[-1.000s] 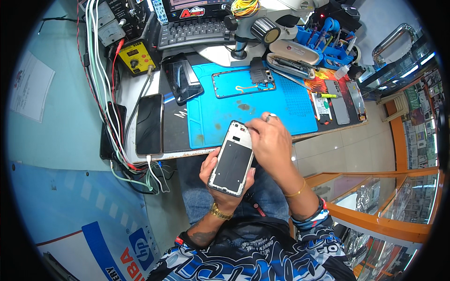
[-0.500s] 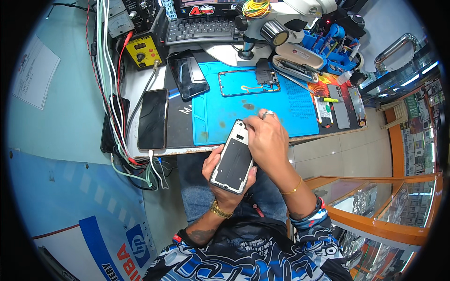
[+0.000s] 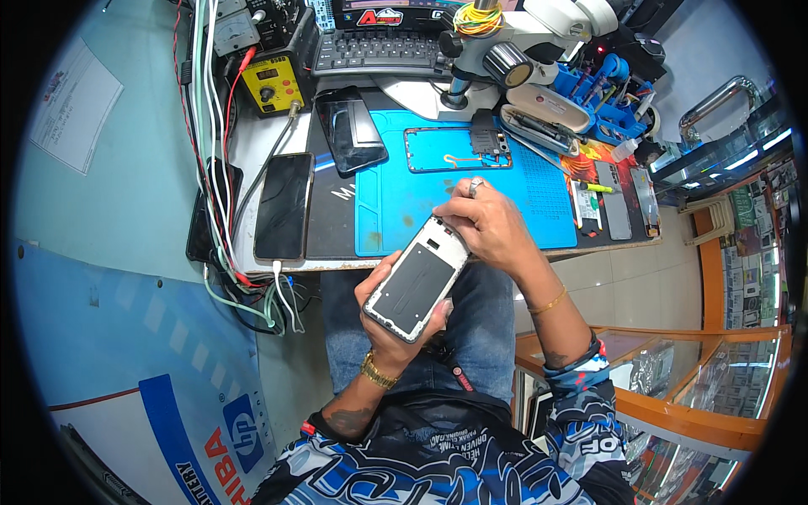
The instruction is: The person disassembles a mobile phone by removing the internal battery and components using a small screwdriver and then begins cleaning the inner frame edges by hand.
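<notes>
A phone display assembly (image 3: 414, 286), with a white metal back and a dark rectangular panel, lies tilted in my left hand (image 3: 389, 326). The fingers of that hand wrap its left edge and the thumb presses its right edge near the bottom. At the top end of the assembly, my right hand (image 3: 491, 220) is closed, with thumb and fingertips pinched together at the upper edge. Whatever sits between those fingertips is hidden or too small to make out. Behind my hands, a phone mid-frame (image 3: 459, 167) with an orange flex cable rests on the blue mat (image 3: 387, 210).
Two dark phones (image 3: 284, 206) lie left of the mat, one with a white cable plugged in. A microscope (image 3: 505, 63), a keyboard (image 3: 379, 52) and a yellow-fronted station (image 3: 271, 84) stand behind. Phone parts (image 3: 614, 202) and a blue tool holder (image 3: 619, 118) are at the right.
The display assembly has turned clockwise, its bottom end shifting left. My right hand has lifted slightly and moved right, still at the top edge. The whole view has shifted a little.
</notes>
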Action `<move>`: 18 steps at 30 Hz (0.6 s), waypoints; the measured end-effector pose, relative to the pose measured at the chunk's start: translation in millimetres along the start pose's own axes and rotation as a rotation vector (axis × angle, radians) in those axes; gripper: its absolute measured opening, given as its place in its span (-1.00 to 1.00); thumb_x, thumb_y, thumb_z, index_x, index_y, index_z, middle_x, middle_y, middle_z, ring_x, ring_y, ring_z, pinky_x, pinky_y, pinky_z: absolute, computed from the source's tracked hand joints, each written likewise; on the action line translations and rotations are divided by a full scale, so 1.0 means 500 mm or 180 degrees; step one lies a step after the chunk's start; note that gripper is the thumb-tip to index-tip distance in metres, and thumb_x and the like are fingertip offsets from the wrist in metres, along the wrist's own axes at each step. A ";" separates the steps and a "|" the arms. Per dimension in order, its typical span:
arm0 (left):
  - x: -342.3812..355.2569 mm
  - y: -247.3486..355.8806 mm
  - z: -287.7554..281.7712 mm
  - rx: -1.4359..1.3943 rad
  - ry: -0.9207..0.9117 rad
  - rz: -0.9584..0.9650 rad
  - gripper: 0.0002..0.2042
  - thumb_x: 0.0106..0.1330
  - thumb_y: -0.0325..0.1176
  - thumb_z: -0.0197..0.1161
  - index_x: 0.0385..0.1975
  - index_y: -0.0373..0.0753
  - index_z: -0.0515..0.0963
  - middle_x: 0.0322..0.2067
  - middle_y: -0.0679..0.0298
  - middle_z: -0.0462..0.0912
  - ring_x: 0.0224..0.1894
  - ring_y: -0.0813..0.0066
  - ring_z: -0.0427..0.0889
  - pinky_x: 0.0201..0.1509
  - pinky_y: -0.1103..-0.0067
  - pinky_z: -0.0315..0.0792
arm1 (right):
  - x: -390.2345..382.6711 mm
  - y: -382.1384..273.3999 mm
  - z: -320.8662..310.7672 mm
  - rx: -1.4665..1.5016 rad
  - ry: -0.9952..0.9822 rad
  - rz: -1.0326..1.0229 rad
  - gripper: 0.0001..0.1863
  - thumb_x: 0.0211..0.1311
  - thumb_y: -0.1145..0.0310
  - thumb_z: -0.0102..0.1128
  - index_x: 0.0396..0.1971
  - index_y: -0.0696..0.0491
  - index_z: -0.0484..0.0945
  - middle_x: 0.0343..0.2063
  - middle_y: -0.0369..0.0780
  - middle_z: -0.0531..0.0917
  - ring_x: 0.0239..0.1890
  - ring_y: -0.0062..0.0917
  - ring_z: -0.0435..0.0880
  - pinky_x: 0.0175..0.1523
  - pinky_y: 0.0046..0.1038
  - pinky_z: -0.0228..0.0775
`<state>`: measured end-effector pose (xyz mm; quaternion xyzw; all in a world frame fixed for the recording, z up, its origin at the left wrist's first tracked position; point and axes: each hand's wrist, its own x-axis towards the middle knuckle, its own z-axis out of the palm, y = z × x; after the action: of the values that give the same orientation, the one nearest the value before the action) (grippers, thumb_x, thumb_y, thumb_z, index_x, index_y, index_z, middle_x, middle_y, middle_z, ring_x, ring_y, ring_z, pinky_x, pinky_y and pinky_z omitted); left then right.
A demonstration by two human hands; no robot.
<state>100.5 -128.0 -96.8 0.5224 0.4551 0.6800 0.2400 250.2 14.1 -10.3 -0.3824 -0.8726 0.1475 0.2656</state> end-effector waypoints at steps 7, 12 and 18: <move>-0.007 0.010 0.015 0.0276 0.0143 0.0085 -0.05 -0.10 -0.41 0.70 0.29 -0.24 0.17 0.20 -0.12 0.46 0.25 0.05 0.52 0.33 0.24 0.44 | -0.009 -0.062 0.003 -0.0462 0.0097 0.0720 -0.90 0.15 0.45 0.31 -0.34 0.07 0.74 -0.26 -0.11 0.69 -0.11 -0.16 0.64 -0.13 -0.16 0.55; -0.002 0.025 0.016 0.0076 0.0132 -0.0067 -0.09 -0.05 -0.44 0.67 0.28 -0.30 0.17 0.23 -0.15 0.46 0.26 0.10 0.53 0.37 0.25 0.43 | -0.010 -0.065 0.023 -0.0464 0.0352 0.0650 -0.89 0.16 0.46 0.31 -0.33 0.05 0.76 -0.35 -0.16 0.63 -0.18 -0.21 0.62 -0.16 -0.20 0.51; 0.027 0.013 -0.029 -0.0403 -0.0156 -0.0333 -0.15 0.03 -0.47 0.63 0.28 -0.38 0.18 0.26 -0.14 0.47 0.26 0.18 0.56 0.35 0.31 0.48 | 0.012 -0.008 -0.009 -0.0134 -0.0084 -0.0042 -0.89 0.14 0.45 0.29 -0.35 0.04 0.75 -0.36 -0.20 0.60 -0.18 -0.23 0.60 -0.15 -0.20 0.51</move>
<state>83.2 -125.5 -85.1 0.4982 0.4318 0.6810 0.3188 246.8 16.2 -2.6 -0.3802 -0.8815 0.1325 0.2469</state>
